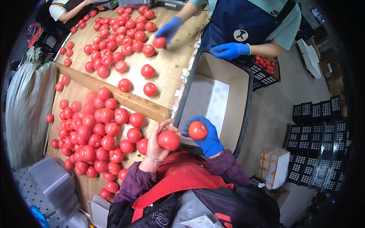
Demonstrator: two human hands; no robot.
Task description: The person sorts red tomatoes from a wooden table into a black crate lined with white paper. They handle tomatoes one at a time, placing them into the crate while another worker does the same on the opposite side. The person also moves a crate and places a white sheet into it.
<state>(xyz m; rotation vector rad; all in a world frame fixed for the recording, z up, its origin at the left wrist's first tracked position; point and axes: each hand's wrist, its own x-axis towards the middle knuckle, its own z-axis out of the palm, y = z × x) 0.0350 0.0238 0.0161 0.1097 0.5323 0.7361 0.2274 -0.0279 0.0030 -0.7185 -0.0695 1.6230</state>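
Bare, with a bracelet at the wrist, my left hand [158, 142] holds a red tomato [168, 140] over the table's near edge. My right hand [207, 138], in a blue glove, has its fingers around another tomato [198, 130] above the near side of a black-rimmed crate [247, 111]. A pale sheet [211, 97] lines the crate's bottom, and no tomatoes show on it. To the left of my hands a large heap of tomatoes [95, 139] lies on the table [162, 108]; single ones lie close to my left hand.
A wooden bar [114, 94] divides the table; beyond it lie more tomatoes [121, 40]. Across stands a co-worker [242, 22] in blue gloves, one holding a tomato. Black crates [310, 154] are stacked at the right. Clear plastic containers [54, 182] stand at the lower left.
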